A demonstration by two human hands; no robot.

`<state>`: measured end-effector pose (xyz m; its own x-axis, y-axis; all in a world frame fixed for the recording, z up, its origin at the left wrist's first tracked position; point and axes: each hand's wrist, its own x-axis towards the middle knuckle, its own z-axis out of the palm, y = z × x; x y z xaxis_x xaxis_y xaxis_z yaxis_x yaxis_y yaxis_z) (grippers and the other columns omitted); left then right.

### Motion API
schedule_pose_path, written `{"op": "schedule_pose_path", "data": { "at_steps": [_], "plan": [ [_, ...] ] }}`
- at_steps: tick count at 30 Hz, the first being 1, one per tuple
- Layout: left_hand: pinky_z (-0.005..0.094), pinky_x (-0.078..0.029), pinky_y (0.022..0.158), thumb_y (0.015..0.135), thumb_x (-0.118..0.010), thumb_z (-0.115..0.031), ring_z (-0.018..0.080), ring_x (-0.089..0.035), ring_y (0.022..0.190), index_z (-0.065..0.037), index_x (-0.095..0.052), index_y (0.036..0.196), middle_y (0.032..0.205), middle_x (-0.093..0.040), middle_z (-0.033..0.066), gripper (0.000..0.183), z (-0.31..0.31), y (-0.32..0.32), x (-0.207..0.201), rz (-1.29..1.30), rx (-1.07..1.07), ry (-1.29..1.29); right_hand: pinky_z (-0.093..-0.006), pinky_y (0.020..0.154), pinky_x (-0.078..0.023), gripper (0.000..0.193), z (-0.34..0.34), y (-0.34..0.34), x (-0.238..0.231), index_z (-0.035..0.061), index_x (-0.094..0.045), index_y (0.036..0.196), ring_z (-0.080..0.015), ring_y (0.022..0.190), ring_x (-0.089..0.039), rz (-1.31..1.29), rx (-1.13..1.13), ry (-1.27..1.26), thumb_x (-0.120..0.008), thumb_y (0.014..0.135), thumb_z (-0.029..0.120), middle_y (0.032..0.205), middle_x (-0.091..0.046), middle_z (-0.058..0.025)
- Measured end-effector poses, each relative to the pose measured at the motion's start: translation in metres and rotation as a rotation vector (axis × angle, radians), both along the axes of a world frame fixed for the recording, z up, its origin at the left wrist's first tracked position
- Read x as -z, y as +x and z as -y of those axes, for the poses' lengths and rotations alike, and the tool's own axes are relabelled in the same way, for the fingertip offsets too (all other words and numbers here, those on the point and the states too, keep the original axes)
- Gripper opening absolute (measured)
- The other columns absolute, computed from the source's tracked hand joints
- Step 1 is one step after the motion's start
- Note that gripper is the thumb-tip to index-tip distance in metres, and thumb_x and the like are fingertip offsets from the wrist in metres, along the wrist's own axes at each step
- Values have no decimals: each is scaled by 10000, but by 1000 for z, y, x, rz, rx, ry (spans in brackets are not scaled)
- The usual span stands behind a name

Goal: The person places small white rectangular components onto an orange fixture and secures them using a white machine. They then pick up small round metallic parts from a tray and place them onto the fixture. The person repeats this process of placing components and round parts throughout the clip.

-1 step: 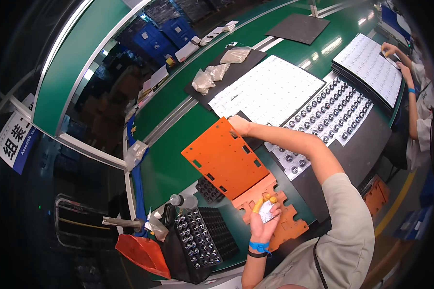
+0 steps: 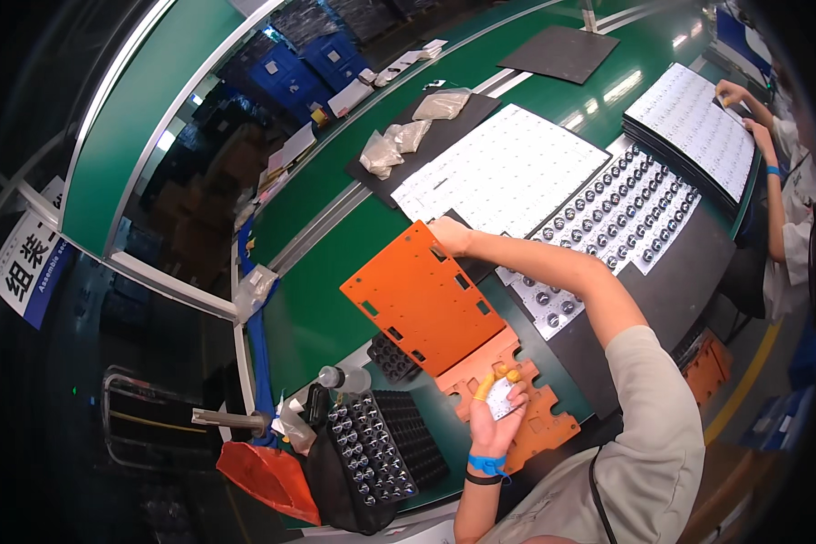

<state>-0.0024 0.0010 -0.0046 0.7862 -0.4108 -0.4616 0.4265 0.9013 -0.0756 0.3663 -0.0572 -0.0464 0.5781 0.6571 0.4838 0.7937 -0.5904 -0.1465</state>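
In my left hand [image 2: 497,426], a small white board [image 2: 501,397] is held between fingers with yellow finger cots. That hand hovers over an orange base plate [image 2: 544,426] with notched edges. My right hand [image 2: 449,236] grips the upper right corner of a flat orange panel [image 2: 422,299], which has rectangular slots and stands tilted up at the far edge of the base plate. Whether the two orange parts are hinged cannot be seen. Behind the panel, part of a dark object [image 2: 473,222] shows beside my right hand.
White sheets of boards [image 2: 508,168] lie beyond; a sheet with black round parts [image 2: 607,208] lies right. A black tray of shiny round parts [image 2: 372,449] and a clear bottle [image 2: 346,379] stand left. Plastic bags [image 2: 381,154] lie farther back. A co-worker's hands [image 2: 757,127] touch stacked sheets.
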Motion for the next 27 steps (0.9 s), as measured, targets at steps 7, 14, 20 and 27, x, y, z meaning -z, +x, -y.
{"op": "schedule_pose_path", "data": {
  "at_steps": [7, 14, 20, 27],
  "plan": [
    [262, -381, 611, 963, -521, -162, 167, -406, 722, -9, -578, 1081, 928, -508, 84, 201, -1, -1, 0, -14, 1, -2, -445, 706, -552, 111, 22, 2, -5, 21, -661, 786, -339, 806, -679, -76, 174, 157, -611, 687, 21, 876, -673, -168],
    [261, -379, 610, 957, -526, -161, 168, -404, 723, -13, -585, 1067, 929, -510, 81, 193, 1, 3, -3, -2, 7, 17, -434, 704, -567, 130, 4, 9, 7, 30, -701, 799, -333, 828, -689, 55, 231, -35, -649, 718, 116, 875, -683, -184],
    [264, -379, 609, 953, -530, -166, 169, -407, 724, -15, -588, 1072, 936, -512, 83, 201, -1, 2, -1, -2, -2, 33, -512, 746, -549, 256, -38, -12, 2, 25, -738, 888, -339, 882, -682, 149, 464, -301, -603, 821, 232, 915, -693, -202],
    [266, -388, 616, 957, -526, -162, 170, -412, 729, -18, -582, 1081, 950, -514, 91, 197, 1, 1, -2, 9, 0, 41, -534, 748, -528, 250, -52, -5, 8, 57, -747, 908, -337, 906, -680, 78, 437, -327, -604, 830, 247, 924, -703, -180]
  ]
}}
